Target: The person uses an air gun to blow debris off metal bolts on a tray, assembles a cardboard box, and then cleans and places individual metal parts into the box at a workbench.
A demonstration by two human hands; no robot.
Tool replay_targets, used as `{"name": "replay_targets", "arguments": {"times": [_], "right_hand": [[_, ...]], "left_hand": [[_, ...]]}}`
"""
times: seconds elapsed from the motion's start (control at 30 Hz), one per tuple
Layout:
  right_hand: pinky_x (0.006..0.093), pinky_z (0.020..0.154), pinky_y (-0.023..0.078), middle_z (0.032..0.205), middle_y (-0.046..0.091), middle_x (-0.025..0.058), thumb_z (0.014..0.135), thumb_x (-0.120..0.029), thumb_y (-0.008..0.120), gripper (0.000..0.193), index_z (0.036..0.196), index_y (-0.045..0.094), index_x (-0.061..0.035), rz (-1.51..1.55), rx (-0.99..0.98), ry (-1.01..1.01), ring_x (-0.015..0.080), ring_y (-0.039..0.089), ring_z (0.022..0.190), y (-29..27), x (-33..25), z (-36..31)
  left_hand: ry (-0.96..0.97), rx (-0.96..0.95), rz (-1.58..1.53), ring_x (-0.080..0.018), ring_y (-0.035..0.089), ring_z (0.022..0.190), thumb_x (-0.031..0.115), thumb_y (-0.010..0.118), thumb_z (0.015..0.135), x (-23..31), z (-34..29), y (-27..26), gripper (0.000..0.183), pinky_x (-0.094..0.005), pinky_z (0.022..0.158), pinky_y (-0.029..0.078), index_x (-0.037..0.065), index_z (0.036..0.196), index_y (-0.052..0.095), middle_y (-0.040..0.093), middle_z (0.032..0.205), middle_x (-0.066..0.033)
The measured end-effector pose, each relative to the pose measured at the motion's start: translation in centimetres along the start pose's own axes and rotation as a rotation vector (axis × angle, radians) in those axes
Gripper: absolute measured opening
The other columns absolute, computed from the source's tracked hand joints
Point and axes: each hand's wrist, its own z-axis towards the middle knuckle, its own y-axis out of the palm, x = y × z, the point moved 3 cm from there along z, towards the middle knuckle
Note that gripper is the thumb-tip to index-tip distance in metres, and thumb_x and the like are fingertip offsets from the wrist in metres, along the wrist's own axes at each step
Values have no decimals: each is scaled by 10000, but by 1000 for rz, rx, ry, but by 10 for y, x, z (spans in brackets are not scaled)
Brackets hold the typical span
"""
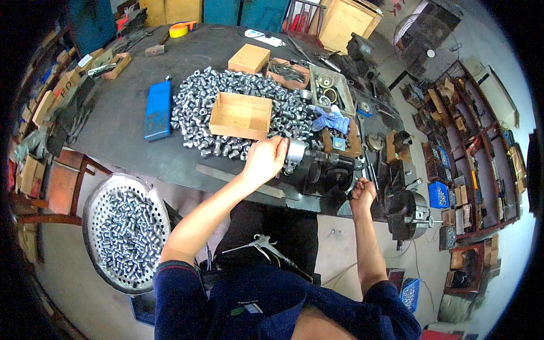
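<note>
My left hand (266, 158) is closed, with its fingertips at the face of a silver chuck (296, 152) on a small dark bench machine (334, 171). What those fingers pinch, if anything, is hidden. To the right of the machine, my right hand (362, 195) makes a fist near the table edge; I cannot make out what lies inside it. Beyond my left hand a big heap of metal fittings (192, 107) covers part of the dark table (122, 113). An open cardboard box (241, 116) rests on that heap.
Left of my lap a perforated round pan (93, 243) holds many small metal parts. A blue case (157, 110) lies left of the heap. Blue gloves (330, 120) sit behind the machine. An air gun (262, 243) is at my lap. A vise-like machine (409, 214) stands at right.
</note>
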Motion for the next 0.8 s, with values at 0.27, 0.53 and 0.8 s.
{"name": "replay_targets", "arguments": {"times": [0.27, 0.53, 0.8], "right_hand": [[232, 433, 358, 607, 556, 27, 787, -174, 506, 199, 701, 614, -29, -418, 12, -492, 111, 496, 484, 37, -19, 96], [198, 388, 230, 607, 394, -20, 859, -170, 432, 132, 832, 505, -63, 67, -165, -394, 67, 298, 452, 67, -83, -12], [222, 365, 274, 607, 442, 0, 806, -162, 499, 124, 754, 536, -56, -47, 152, -61, 89, 349, 432, 2, -2, 4]], "left_hand": [[3, -10, -20, -405, 544, 629, 234, 474, 876, 2, 5, -1, 312, -462, 563, 412, -11, 688, 519, 524, 599, -217], [-80, -58, -9, -415, 560, 662, 262, 470, 859, -5, 3, -10, 317, -482, 609, 436, -2, 710, 564, 559, 641, -233], [-135, -104, -101, -419, 557, 672, 258, 474, 858, -6, 6, -11, 326, -481, 607, 433, -16, 701, 555, 555, 644, -241]]}}
